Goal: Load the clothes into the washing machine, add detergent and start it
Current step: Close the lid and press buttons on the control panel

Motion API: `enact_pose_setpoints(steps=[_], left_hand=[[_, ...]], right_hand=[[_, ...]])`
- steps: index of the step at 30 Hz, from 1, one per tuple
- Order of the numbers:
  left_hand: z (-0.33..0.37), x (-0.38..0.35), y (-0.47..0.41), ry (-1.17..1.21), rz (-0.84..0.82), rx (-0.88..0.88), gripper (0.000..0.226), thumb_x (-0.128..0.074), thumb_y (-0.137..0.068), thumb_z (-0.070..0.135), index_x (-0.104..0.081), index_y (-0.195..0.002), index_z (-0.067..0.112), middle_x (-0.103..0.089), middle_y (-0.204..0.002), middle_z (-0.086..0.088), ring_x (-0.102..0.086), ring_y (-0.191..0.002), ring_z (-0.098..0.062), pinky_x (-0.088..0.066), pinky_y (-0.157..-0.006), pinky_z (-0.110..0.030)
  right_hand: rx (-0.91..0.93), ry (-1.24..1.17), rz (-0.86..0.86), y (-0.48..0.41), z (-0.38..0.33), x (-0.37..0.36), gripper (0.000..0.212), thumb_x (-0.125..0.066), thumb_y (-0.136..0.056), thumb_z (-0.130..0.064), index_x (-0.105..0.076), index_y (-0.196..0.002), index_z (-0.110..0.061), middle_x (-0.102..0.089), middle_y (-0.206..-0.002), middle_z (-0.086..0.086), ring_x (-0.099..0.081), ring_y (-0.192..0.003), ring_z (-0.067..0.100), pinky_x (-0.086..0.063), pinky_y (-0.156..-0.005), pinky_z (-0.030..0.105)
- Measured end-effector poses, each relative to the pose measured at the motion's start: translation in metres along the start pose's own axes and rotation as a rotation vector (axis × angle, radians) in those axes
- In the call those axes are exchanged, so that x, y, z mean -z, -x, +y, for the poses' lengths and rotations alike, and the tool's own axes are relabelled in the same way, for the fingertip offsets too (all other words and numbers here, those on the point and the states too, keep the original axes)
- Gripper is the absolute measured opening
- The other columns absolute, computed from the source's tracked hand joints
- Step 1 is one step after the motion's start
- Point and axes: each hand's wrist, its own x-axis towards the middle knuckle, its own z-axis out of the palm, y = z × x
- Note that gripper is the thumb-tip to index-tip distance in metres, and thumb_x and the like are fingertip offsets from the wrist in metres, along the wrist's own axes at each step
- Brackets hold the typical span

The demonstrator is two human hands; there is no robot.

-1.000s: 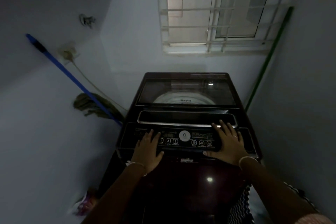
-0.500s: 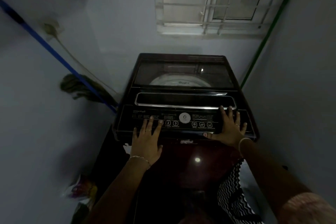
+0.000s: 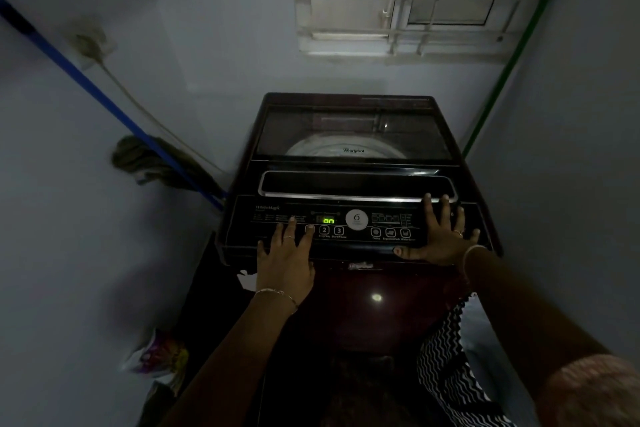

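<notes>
Dim little room. A blue mop (image 3: 104, 97) leans on the left wall. The washer (image 3: 349, 288) stands in the middle against the back wall, panel (image 3: 349, 225) facing the person, lid shut, long side running up and down. Left hand (image 3: 285, 260) lies flat with fingers spread, one fingertip on a button beside "2"; the display (image 3: 327, 220) glows green. Right hand (image 3: 438, 239) rests splayed on the panel's right end, holding nothing.

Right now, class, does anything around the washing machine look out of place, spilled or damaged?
Nothing stands out. The washing machine has its lid shut and its display lit, with both hands flat on the panel.
</notes>
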Motion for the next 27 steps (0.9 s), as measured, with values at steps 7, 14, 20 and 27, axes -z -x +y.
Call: enact_pose_setpoints(steps=[7,14,20,27], left_hand=[[-0.0065,0.001,-0.0002,0.03,-0.042,-0.026,0.08,-0.054,-0.087,0.042,-0.007,-0.151,0.034,-0.001,-0.16,-0.005,-0.001,-0.148,-0.027,-0.015,-0.117,-0.054],[-0.0068,0.0,0.0001,0.018,-0.071,-0.03,0.089,-0.059,-0.083,0.048,-0.002,-0.151,0.034,0.003,-0.16,-0.006,0.003,-0.148,-0.028,-0.01,-0.118,-0.055],[-0.0036,0.0027,0.002,-0.021,-0.093,-0.037,0.093,-0.063,-0.081,0.044,0.002,-0.149,0.04,0.004,-0.159,-0.009,0.003,-0.147,-0.031,-0.012,-0.116,-0.058],[0.0024,0.0029,0.0009,-0.068,-0.107,-0.044,0.098,-0.063,-0.08,0.048,0.01,-0.146,0.047,0.008,-0.158,-0.014,0.007,-0.146,-0.036,-0.01,-0.113,-0.063]], right_hand=[[-0.009,0.013,-0.048,0.0027,-0.0057,0.0048,0.137,-0.066,-0.054,-0.079,0.038,-0.136,-0.043,0.046,-0.146,0.0,0.034,-0.138,0.035,0.007,-0.107,0.068],[-0.017,0.031,-0.06,0.0048,-0.0066,0.0051,0.137,-0.066,-0.054,-0.079,0.037,-0.136,-0.043,0.046,-0.146,-0.001,0.033,-0.139,0.034,0.007,-0.108,0.067],[-0.033,0.031,-0.088,0.0043,-0.0098,0.0088,0.138,-0.068,-0.055,-0.078,0.038,-0.136,-0.041,0.047,-0.145,0.0,0.034,-0.138,0.034,0.007,-0.108,0.067],[-0.02,0.014,-0.076,0.0064,-0.0095,0.0078,0.138,-0.069,-0.055,-0.077,0.038,-0.136,-0.042,0.048,-0.145,0.0,0.035,-0.138,0.034,0.009,-0.108,0.066]])
